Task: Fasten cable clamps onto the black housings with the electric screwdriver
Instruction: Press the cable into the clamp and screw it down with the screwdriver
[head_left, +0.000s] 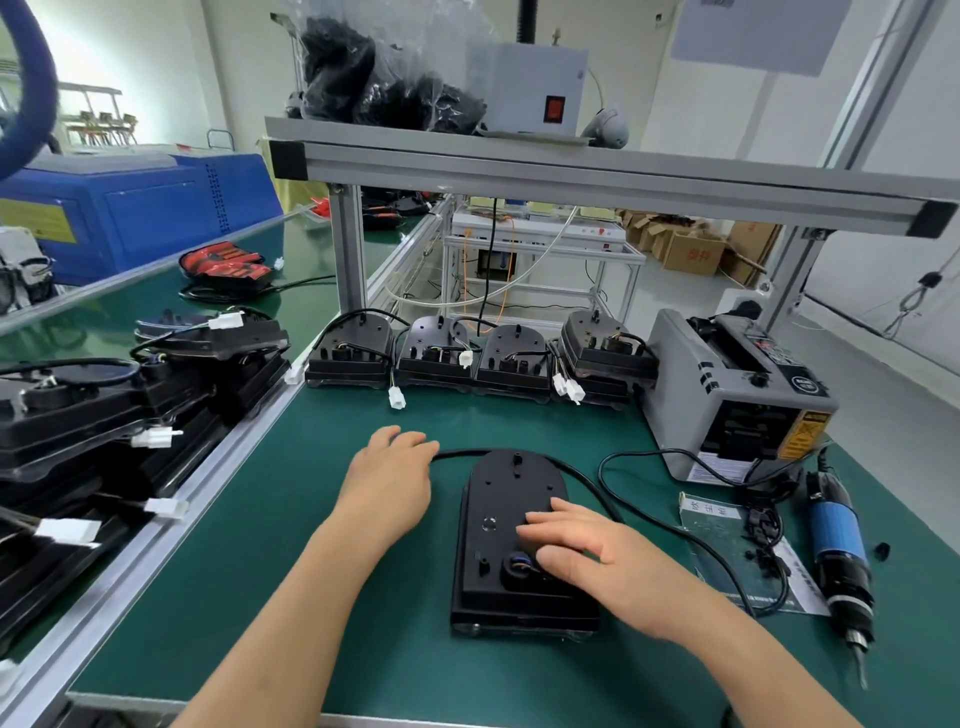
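The black housing (511, 499) lies flat in the middle of the green mat (363, 649). The right hand (597, 556) rests on it with loose fingers. The left hand (389, 473) covers its cable (452, 452); whether it grasps, I cannot tell. The electric screwdriver (841, 551) lies at the right.
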